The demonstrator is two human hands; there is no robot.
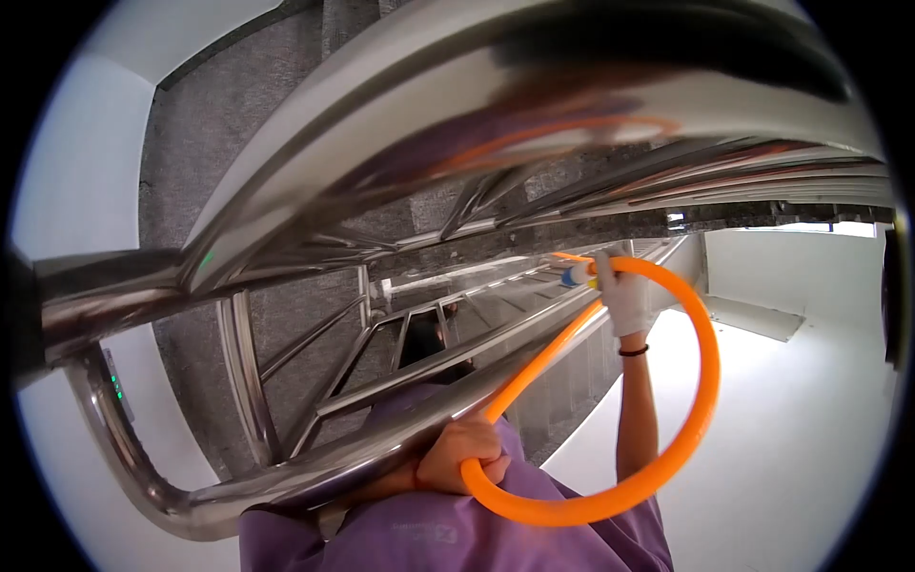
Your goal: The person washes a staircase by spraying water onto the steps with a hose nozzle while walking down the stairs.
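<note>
An orange hose makes a large loop in front of me, with a straighter length running between my hands. Low at the centre, close to the purple shirt, my bare left hand is closed round the hose. My right hand, in a white glove, is raised farther ahead at the upper right. Its fingers are closed on the hose beside a small blue, white and yellow piece. I cannot make out what that piece is. The left forearm lies against a shiny metal handrail.
A thick, curved metal rail crosses close overhead in the view. Below it are railing posts and grey stair surfaces. White walls stand on both sides. A small device with green lights is at the left.
</note>
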